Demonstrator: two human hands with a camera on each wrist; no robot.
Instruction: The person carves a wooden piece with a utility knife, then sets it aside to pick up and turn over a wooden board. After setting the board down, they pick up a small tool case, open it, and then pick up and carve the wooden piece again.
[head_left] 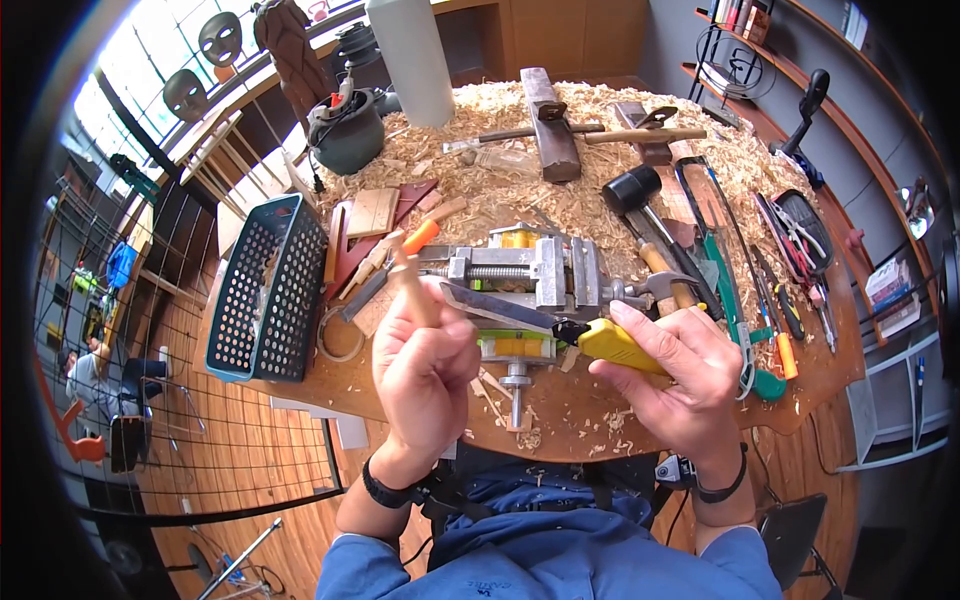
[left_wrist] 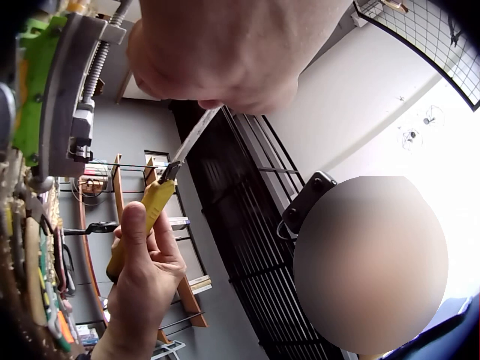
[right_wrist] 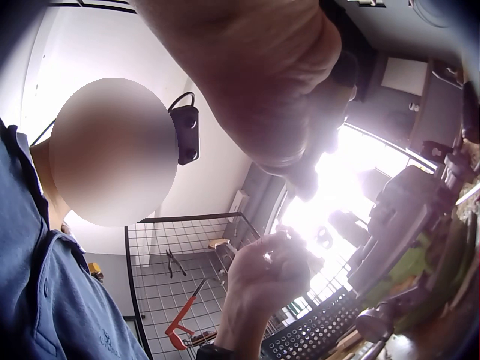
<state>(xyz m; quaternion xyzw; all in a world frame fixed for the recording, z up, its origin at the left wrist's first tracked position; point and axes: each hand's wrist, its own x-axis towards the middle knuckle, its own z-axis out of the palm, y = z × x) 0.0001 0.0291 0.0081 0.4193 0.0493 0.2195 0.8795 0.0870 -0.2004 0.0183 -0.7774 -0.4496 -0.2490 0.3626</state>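
Note:
My left hand (head_left: 425,370) grips a small pale wooden piece (head_left: 415,290) that sticks up from the curled fingers. In the right hand (head_left: 690,370) is a yellow-handled utility knife (head_left: 615,345), its long blade (head_left: 500,307) pointing left, the tip close to the wood and left fingers. Whether blade and wood touch, I cannot tell. The left wrist view shows the yellow handle (left_wrist: 156,202) held by the right hand (left_wrist: 146,289), thumb along it. In the right wrist view the left hand (right_wrist: 270,274) is curled, the wood lost in glare.
Behind the hands a metal vise (head_left: 550,270) stands on the bench. A dark green basket (head_left: 262,290) is at the left. Wood shavings (head_left: 450,200) cover the back, with planes (head_left: 552,130) on them. A mallet (head_left: 632,188) and saws lie at the right.

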